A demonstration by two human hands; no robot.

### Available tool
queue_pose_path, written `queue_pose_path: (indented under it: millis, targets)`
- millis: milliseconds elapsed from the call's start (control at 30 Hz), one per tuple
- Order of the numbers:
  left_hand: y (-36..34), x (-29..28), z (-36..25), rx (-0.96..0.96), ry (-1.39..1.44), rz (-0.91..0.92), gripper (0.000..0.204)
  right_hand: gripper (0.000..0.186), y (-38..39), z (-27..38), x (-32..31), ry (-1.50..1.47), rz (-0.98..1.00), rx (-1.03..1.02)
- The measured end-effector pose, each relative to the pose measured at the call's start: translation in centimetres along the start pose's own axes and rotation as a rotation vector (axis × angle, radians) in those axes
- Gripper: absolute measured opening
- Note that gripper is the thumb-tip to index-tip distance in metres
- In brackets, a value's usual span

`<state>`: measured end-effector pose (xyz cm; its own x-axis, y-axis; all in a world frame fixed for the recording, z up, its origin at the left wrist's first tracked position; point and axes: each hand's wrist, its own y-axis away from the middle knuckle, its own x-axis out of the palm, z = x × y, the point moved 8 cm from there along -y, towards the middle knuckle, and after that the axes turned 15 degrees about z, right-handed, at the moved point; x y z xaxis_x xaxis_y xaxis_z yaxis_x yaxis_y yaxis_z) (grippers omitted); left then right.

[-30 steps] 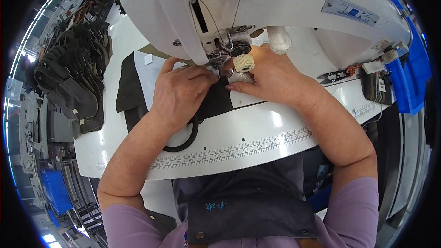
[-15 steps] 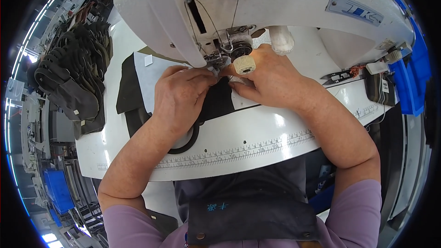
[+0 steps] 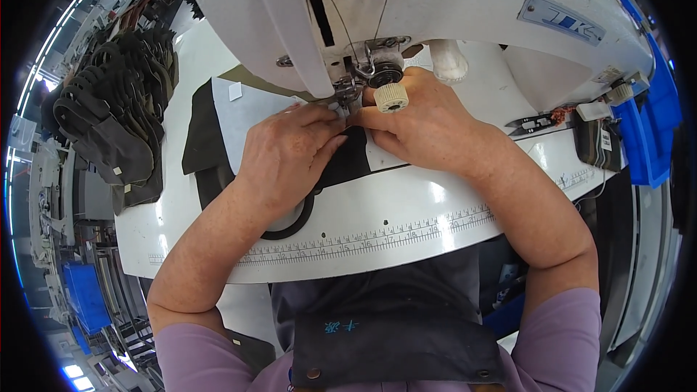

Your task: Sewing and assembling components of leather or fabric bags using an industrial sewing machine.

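At the sewing machine's presser foot (image 3: 347, 91), my left hand (image 3: 287, 152) presses and pinches the layered fabric, with bent fingers together. The pieces are white (image 3: 236, 123) with a small white square on top, dark (image 3: 200, 149) beneath, and olive behind. My right hand (image 3: 425, 123) grips the work at the foot from the other side, index finger pointing to the needle, partly behind the cream knob (image 3: 390, 98). A black loop (image 3: 294, 229) hangs out below my left wrist. The exact pinch at the needle is partly hidden.
A pile of dark cut pieces (image 3: 109, 123) lies at the table's left. Thread snips (image 3: 534, 122) and a striped pouch (image 3: 595, 141) are at the right, beside blue trays (image 3: 642, 145). A ruler strip (image 3: 363, 245) runs along the curved front edge; a blue bin (image 3: 87, 294) stands lower left.
My left thumb has risen toward the foot. My right index finger has straightened toward the needle beside my left fingers. The fabric has shifted only slightly.
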<state>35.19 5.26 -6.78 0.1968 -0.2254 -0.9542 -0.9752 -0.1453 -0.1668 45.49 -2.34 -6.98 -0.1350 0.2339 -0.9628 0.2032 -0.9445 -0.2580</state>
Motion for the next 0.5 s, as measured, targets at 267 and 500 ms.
queue_pose_path:
  millis: [267,500]
  targets:
    - [0.3,0.1,1.3,-0.009,0.129,-0.023,0.013,0.025,0.2,-1.0,0.6,-0.112,0.027,0.028]
    - [0.1,0.5,2.4,0.081,0.16,0.059,0.021,0.022,-0.1,-0.9,1.0,-0.155,0.089,0.091]
